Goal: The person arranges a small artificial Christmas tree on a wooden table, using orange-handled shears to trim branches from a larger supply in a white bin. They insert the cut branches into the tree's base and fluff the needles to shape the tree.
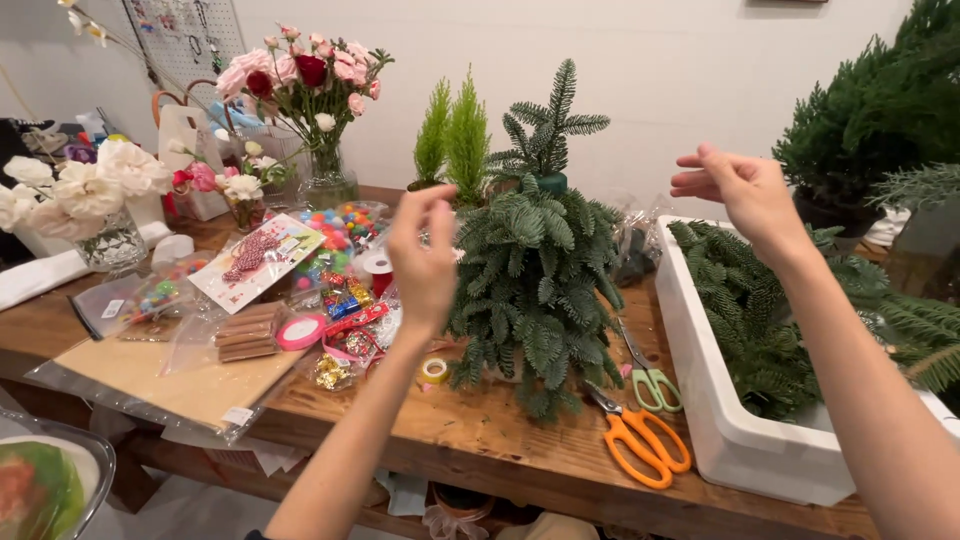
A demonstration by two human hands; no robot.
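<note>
White wall behind; wooden table (480, 440) below, crowded with craft supplies.

Left hand (424, 262): raised above the table, just left of the small fir tree (530, 290). Back of hand toward camera, fingers curled inward, thumb and fingertips drawn close together. Whether anything is pinched between them cannot be told.

Right hand (742, 190): raised higher, right of the tree and above the white box (740, 440). Fingers loosely bent and close together, thumb near them. No held item can be made out; too fine to tell.

Tree: stands upright near the table's middle, between the two hands, touched by neither. Dense drooping green branches, an upright sprig at top.

Right of tree: white box holding cut fir branches (750, 320). In front of the tree's right side lie orange scissors (640, 445) and green-handled scissors (652, 380), flat on the table, just beside each other.

Left of tree: small tape roll (434, 370) near the base; pink ribbon roll (301, 331); bags of coloured beads (335, 235); clear bag with a brown board (170, 385).

Rear left: glass vase of pink and red roses (305, 75); white flowers (85, 190) in another vase. Behind the tree: two light green conifers (450, 135). Far right: large dark green shrub (880, 110).
</note>
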